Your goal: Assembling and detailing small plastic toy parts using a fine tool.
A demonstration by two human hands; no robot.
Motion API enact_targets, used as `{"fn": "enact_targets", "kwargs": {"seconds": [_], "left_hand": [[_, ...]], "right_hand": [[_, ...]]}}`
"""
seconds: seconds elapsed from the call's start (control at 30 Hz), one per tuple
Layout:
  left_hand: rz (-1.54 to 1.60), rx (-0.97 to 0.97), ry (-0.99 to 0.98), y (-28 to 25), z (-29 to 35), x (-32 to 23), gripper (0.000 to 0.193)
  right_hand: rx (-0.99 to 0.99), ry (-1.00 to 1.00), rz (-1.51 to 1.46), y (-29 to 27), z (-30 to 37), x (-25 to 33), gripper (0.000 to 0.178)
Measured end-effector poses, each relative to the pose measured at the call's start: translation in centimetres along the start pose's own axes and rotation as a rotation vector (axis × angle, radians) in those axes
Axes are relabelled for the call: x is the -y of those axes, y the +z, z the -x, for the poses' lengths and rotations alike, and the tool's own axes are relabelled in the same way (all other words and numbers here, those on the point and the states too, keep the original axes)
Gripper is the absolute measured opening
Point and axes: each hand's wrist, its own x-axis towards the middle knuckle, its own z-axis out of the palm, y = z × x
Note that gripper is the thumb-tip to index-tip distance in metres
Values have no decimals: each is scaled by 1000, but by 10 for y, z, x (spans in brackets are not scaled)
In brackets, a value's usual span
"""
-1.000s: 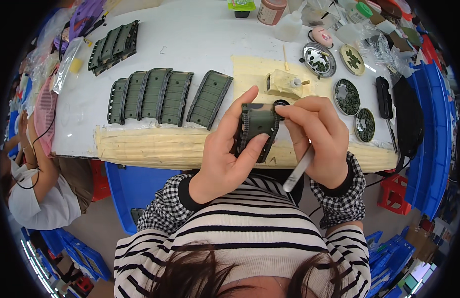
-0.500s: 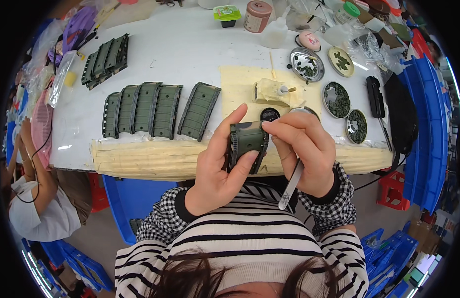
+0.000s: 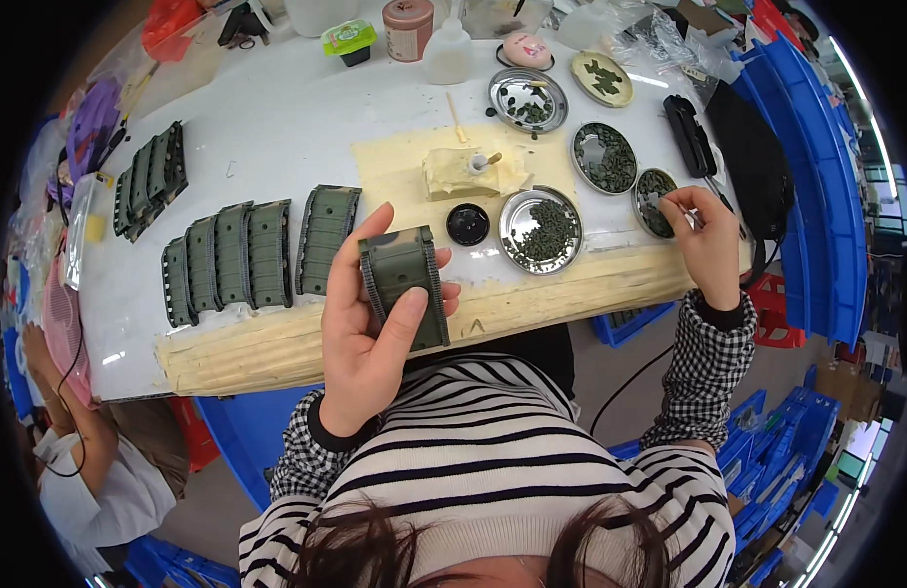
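My left hand (image 3: 365, 343) is closed round a curved green plastic panel (image 3: 398, 269) with dark toothed edges and camouflage patches, thumb across its face. Over at the right, my right hand (image 3: 706, 230) has its fingers pinched together at the rim of a small round dish (image 3: 652, 186) of tiny dark green parts. Whatever is between those fingertips is too small to make out, and the palm is hidden. Just beyond the held panel, another similar panel (image 3: 328, 240) lies on the table, beside a row of overlapping ones (image 3: 228, 255).
Metal dishes of green bits (image 3: 539, 269) stand right of a black round cap (image 3: 468, 224). A tape-covered block (image 3: 463, 173) sits behind them. Further back are a squeeze bottle (image 3: 447, 54) and a pink jar (image 3: 408, 29). Blue crates (image 3: 801, 196) flank the right side; another person sits left.
My right hand has left the panel and moved right to the small dish. The tweezers seen in it before no longer show. My left hand still holds the panel; the view has shifted.
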Motion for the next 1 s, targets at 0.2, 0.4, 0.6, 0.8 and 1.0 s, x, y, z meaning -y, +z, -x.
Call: {"fn": "enact_targets", "kwargs": {"seconds": [0.2, 0.4, 0.6, 0.8, 1.0], "left_hand": [[-35, -4, -18, -6, 4, -3, 57], [13, 32, 35, -7, 2, -1, 65], [-61, 36, 164, -8, 1, 11, 58], [-110, 76, 65, -13, 1, 13, 21], [-204, -12, 200, -12, -4, 12, 18]], "right_hand": [[196, -28, 36, -1, -16, 4, 14], [180, -34, -18, -2, -17, 2, 7], [-50, -173, -238, -5, 2, 64, 8], [115, -582, -493, 48, 17, 159, 19], [221, -629, -532, 75, 20, 183, 20]]}}
